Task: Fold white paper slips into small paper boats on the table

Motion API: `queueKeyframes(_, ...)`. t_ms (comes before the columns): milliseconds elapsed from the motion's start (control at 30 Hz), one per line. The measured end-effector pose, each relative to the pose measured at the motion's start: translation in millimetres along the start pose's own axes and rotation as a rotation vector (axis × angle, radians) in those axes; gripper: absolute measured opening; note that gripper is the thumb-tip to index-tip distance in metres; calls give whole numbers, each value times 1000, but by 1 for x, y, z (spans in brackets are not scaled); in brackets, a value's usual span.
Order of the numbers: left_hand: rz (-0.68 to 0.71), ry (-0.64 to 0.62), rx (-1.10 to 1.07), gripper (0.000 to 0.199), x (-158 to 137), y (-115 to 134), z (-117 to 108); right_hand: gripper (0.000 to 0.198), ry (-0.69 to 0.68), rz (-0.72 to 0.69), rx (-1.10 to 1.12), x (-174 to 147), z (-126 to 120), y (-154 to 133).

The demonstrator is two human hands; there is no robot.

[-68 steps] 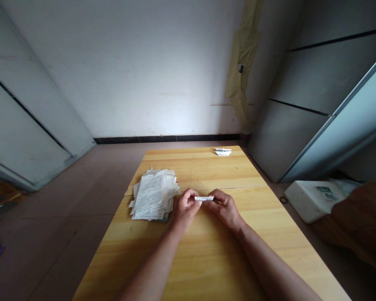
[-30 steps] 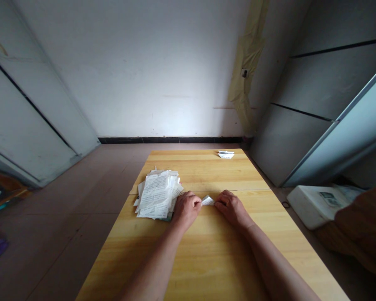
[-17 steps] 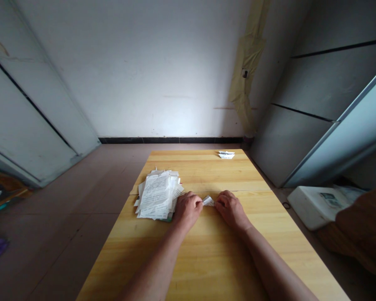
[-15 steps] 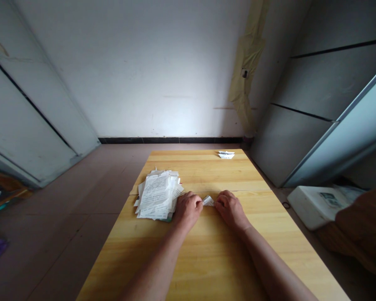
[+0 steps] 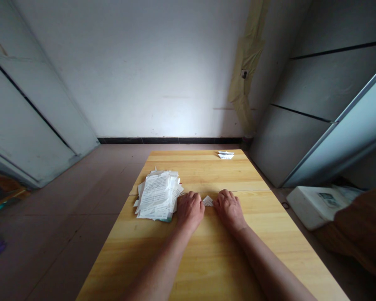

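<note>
A small piece of folded printed paper (image 5: 208, 201) lies between my hands near the middle of the wooden table (image 5: 207, 259), its visible part peaked like a triangle. My left hand (image 5: 191, 207) has its fingers curled in on the paper's left corner. On the opposite corner, my right hand (image 5: 229, 209) is closed in the same way, knuckles up. Both hands rest low at the tabletop, and their fingertips are partly hidden. Just left of my left hand sits an uneven stack of printed paper sheets (image 5: 158, 194).
At the table's far right edge stands a small folded paper boat (image 5: 226, 155). A white box (image 5: 313, 205) and brown cloth (image 5: 363, 230) are on the right beyond the table. A wall (image 5: 175, 75) rises behind, with a grey cabinet (image 5: 301, 125) to the right.
Both hands have rolled slightly, knuckles more upward, and the right hand has shifted a little left. The folded paper between them now looks flatter and more evenly triangular.
</note>
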State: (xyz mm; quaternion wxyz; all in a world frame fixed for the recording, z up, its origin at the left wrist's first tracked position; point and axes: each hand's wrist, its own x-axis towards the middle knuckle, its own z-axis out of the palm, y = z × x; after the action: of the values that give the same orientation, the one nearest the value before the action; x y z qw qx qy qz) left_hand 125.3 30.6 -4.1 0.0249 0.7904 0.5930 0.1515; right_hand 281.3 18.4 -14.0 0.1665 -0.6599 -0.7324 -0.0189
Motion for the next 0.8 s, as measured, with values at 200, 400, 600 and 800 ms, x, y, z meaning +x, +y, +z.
queueKeyframes(200,-35,-31,24,11,-1,7,-4,7,-39,3,-28,1,-3,-1)
queueKeyframes(400,-60,-42,23,12,-1,9,-4,9,-81,25,-30,2,-6,-4)
queueKeyframes(600,-85,-55,32,13,-2,9,-4,10,-108,49,-59,1,-9,-6)
queueKeyframes(800,-91,-67,42,12,-1,9,-3,11,-109,44,-85,0,-8,-7)
